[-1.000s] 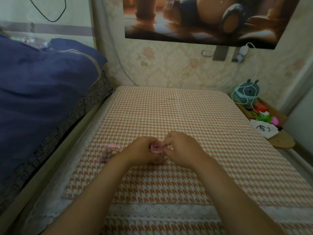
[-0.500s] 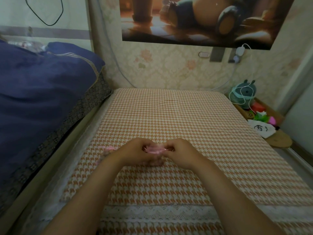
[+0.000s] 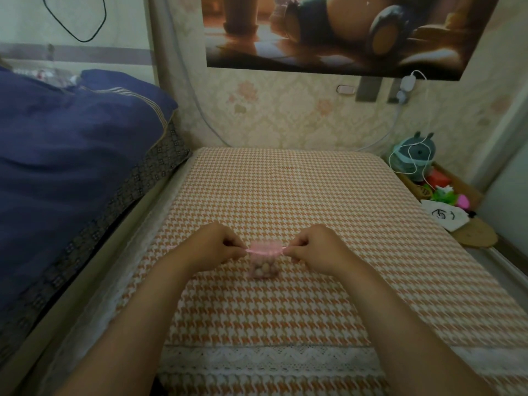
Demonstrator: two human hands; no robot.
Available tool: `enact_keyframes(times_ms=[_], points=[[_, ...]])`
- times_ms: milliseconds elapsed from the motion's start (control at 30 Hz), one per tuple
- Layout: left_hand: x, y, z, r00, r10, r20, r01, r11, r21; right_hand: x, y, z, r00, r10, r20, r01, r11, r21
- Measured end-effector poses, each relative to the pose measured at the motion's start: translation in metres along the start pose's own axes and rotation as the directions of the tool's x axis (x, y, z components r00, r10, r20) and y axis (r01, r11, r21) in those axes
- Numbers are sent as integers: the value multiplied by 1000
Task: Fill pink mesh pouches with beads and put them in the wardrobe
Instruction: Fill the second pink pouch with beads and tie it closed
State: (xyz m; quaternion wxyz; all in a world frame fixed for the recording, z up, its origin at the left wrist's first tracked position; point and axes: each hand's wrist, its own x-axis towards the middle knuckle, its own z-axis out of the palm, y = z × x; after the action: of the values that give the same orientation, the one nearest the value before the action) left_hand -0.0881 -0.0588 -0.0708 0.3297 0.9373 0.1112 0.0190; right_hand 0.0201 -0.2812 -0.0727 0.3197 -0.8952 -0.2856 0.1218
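A pink mesh pouch [image 3: 263, 267] full of pale beads stands on the orange houndstooth cloth [image 3: 314, 210], its gathered top drawn tight. My left hand [image 3: 213, 247] pinches the pink drawstring on the pouch's left side. My right hand [image 3: 317, 247] pinches the drawstring on the right side. The string runs taut between them across the pouch's mouth. An earlier-seen second pouch is hidden behind my left forearm.
A dark blue quilt [image 3: 71, 155] lies on the bed at the left. At the right edge, a tray [image 3: 454, 184] holds a teal plush toy [image 3: 413, 157], small coloured items and a white cloth bag [image 3: 444, 215]. A poster [image 3: 343, 32] hangs on the wall.
My hands have moved apart, pulling the drawstring out to both sides; the bead-filled pouch now shows between them. The second pouch at the left has gone from view.
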Motion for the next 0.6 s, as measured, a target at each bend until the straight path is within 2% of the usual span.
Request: enact_keyframes(times_ms=[133,267,367,533,600], points=[[-2,-1,-4,1000,-28,6,28,1000,9,0,-1,-1,997,60,50,-67,987,148],[-5,-5,-8,998,-69,-12,69,997,-23,2,3,0,962,262,71,-270,900,343],[-6,-10,-11,994,-101,-32,101,995,-14,2,7,0,924,373,82,-375,845,381],[-3,-11,-10,993,-108,-50,106,994,-33,4,2,1,922,367,122,-378,790,483],[-4,-14,-12,990,-135,-49,132,989,-65,4,3,0,911,382,155,-408,785,466]])
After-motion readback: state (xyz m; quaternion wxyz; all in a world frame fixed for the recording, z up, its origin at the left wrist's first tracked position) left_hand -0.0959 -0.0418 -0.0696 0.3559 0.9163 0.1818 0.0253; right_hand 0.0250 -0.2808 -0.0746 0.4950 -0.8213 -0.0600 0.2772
